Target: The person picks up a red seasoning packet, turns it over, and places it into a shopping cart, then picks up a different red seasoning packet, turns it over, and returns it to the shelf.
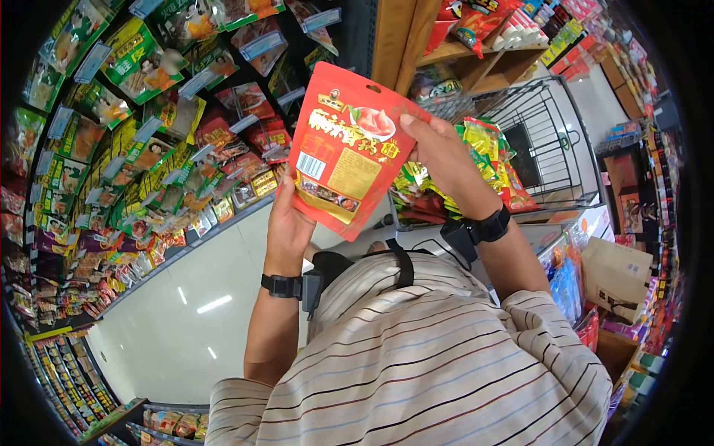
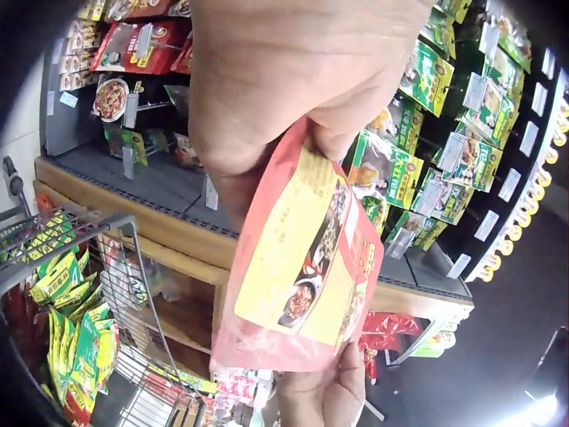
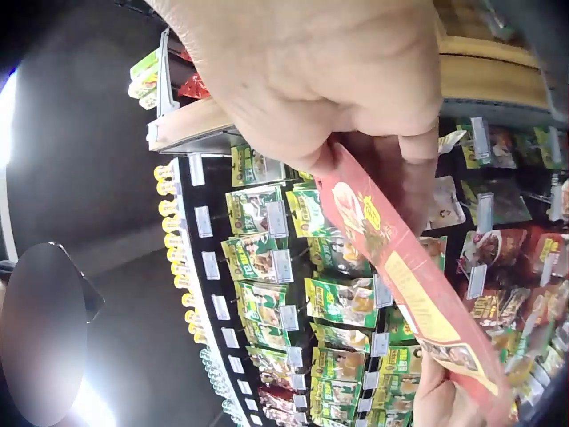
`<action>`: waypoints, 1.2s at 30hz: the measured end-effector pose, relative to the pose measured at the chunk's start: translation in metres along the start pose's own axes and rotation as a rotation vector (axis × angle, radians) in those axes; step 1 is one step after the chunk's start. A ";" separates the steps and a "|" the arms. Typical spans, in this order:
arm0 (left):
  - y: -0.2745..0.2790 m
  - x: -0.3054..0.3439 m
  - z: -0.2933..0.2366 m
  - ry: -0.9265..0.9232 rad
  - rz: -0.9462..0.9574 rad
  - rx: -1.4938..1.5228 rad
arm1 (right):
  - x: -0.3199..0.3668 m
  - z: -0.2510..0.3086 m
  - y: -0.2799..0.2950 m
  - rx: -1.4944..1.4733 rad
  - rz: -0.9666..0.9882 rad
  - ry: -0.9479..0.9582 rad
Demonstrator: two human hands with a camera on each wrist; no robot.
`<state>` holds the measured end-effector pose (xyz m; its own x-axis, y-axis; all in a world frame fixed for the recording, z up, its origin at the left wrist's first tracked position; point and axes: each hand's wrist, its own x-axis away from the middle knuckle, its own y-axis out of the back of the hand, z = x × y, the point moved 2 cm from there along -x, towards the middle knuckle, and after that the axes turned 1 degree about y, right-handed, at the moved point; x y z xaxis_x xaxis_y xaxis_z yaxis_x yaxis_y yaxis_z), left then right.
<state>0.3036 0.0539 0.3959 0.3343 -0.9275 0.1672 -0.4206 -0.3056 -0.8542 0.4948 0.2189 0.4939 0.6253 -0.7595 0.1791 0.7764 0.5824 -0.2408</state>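
A flat red seasoning pouch [image 1: 353, 160] with a gold label panel, a barcode and a hang hole is held up in front of the body, tilted. My left hand [image 1: 288, 227] pinches its lower left edge, thumb on the printed face. At the upper right edge my right hand [image 1: 450, 160] grips it, with the thumb across the corner and the fingers behind. In the left wrist view the left hand [image 2: 302, 80] is close on one end of the pouch [image 2: 298, 258]. From the right wrist the right hand [image 3: 329, 80] holds the other end, the pouch [image 3: 409, 276] seen nearly edge-on.
Racks of hanging green food packets [image 1: 141, 63] with price tags fill the left. A wire shopping cart [image 1: 573, 149] holding yellow and green packets [image 1: 483, 149] stands at the right, near a cardboard box [image 1: 616, 275]. Pale floor [image 1: 186, 297] lies below the racks.
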 end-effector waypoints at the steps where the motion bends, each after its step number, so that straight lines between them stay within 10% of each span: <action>1: 0.000 0.001 -0.002 -0.002 0.006 0.000 | 0.000 0.000 0.000 -0.009 -0.001 0.004; 36: 0.055 0.048 0.018 0.206 -0.151 -0.203 | -0.010 -0.057 0.021 0.072 0.052 -0.094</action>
<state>0.3118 -0.0040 0.3486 0.2366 -0.8861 0.3986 -0.5457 -0.4606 -0.7001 0.4999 0.2222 0.4331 0.6667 -0.6993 0.2579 0.7444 0.6420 -0.1836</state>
